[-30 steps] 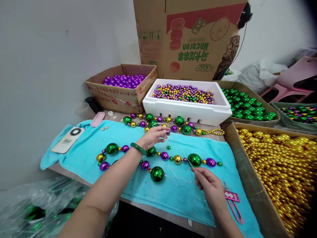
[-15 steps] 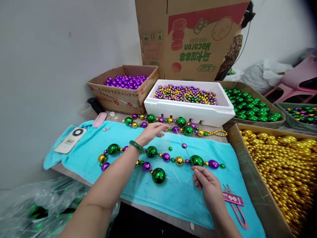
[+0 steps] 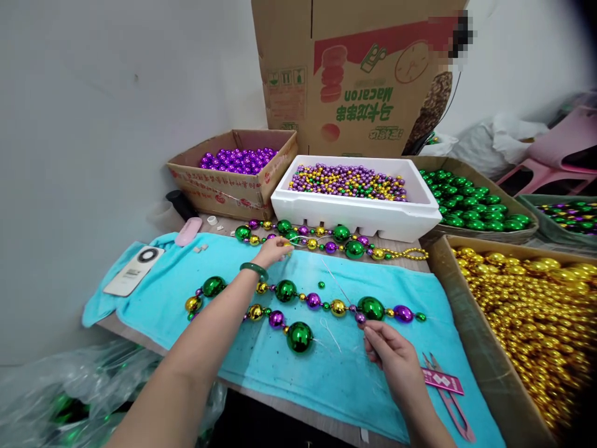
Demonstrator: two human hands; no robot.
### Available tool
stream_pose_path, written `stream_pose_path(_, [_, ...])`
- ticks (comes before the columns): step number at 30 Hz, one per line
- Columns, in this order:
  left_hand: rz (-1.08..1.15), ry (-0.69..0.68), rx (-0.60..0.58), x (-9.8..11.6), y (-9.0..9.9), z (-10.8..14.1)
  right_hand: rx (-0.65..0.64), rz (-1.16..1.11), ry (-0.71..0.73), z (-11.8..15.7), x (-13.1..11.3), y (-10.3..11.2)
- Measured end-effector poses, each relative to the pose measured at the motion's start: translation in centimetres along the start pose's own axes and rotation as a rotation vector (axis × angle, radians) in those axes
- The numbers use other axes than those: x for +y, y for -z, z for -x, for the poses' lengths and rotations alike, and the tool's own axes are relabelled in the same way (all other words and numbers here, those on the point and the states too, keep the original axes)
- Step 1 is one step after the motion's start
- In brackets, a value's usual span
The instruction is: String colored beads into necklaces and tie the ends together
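Stringing looks well advanced but unfinished: a bead strand point(image 3: 313, 301) lies bent back along the blue cloth point(image 3: 275, 370), its large green, purple and gold balls parted by small beads. Fine thread trails from both visible ends, and neither bears a gold loop like the one on the far strand point(image 3: 354, 249). A small green bead point(image 3: 321, 285) lies loose beside it.

The right hand point(image 3: 392, 351) pinches the lower end of a thin needle point(image 3: 339, 285), with a small purple bead point(image 3: 360, 318) at its fingertips. The left hand point(image 3: 274, 250) has its fingers drawn close together near the far strand; perhaps they hold a gold bead, but the view cannot settle it.

The left forearm point(image 3: 205, 336) covers part of the bead strand. The thread's path between the hands is too faint to follow, as is any join to the bead strand.
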State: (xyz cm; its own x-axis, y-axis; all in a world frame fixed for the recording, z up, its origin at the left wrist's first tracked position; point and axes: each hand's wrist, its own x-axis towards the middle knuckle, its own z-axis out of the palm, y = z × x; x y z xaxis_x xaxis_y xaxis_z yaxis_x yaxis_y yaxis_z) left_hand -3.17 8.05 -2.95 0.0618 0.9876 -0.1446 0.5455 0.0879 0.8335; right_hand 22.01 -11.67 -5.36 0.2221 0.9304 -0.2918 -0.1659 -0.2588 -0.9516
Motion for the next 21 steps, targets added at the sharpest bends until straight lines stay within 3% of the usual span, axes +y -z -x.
stream_pose_path(2, [0.173,0.019,-0.087,1.1,-0.2,1.2,-0.019,0.015,0.006,0.1,0.1,0.0])
stream_pose_path(6, [0.868,0.175,-0.307,2.9,-0.6,3.3,-0.055,0.046,0.047,0.2,0.1,-0.2])
stream_pose_path(8, [1.064,0.221,-0.341,3.5,-0.7,4.1,-0.062,0.062,0.065,0.3,0.0,-0.3])
stream_pose_path(15, [0.987,-0.01,-0.389,4.0,-1.1,6.5,-0.047,0.091,0.107,0.8,-0.2,0.1])
stream_pose_path(21, [0.843,-0.177,-0.331,4.1,-1.3,7.6,-0.059,0.117,0.114,1.1,-0.2,0.3])
